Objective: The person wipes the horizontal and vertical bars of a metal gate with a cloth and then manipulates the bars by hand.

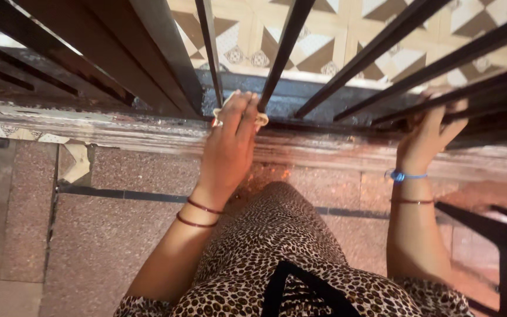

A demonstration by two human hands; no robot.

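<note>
L hand (pixel 228 141): fingers pressing pale cloth (pixel 260 119) on ledge (pixel 118 134) | R hand (pixel 429 132): fingers clamped on railing bar (pixel 441 64) | ledge grime remains.

At frame centre the left hand (pixel 230 132) presses a pale cloth (pixel 260 119) against the dark railing bars (pixel 283 53), while the right hand (pixel 429 132) grips a bar at upper right.
</note>
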